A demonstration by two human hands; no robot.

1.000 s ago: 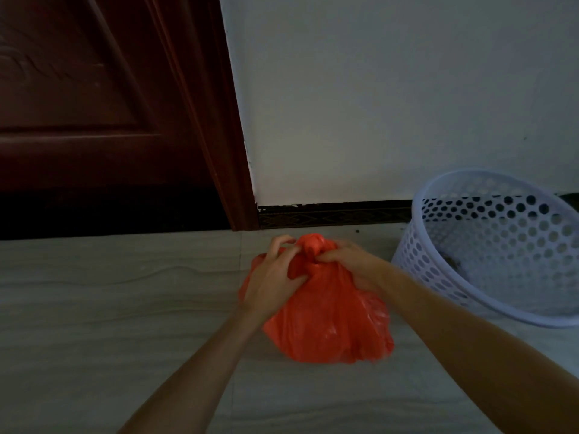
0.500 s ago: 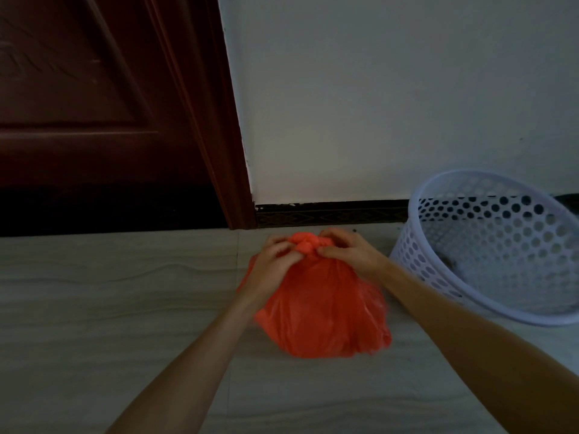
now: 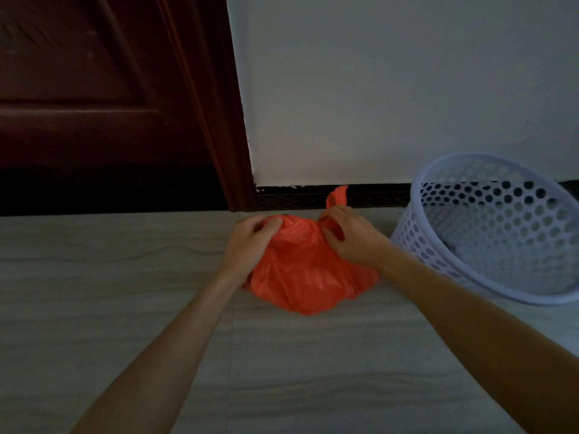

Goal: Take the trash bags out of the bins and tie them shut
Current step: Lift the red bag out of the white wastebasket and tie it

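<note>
Step in hand looks like tying the orange bag [image 3: 308, 270] shut; both hands are at its gathered top, pulling outward, so this is probably the knot being drawn tight. To do it well: pull the two ends evenly and level, away from each other, low against the bag's neck so no gap is left; keep the pull steady, since thin plastic may stretch or tear if jerked; keep the bag down on the floor [image 3: 125, 308] so the contents don't shift.

Left hand [image 3: 247, 242] grips the left side of the bag's bunched top; fingers curled in tight round the plastic, thumb against it. Right hand [image 3: 347, 236] pinches the other end; fingers curled, together, clamped on the plastic; a loose orange tail [image 3: 337, 195] sticks up above the knuckles. Whether a full knot is already formed between the hands I cannot tell; folds hide it.

Bag sits on the floor, out of the bin, near the wall's dark skirting [image 3: 376, 195], just right of the door frame [image 3: 225, 151]. White perforated bin [image 3: 488, 233] stands tilted just beside the bag on the right; no liner visible in it; something small and dark at its bottom, unclear.
</note>
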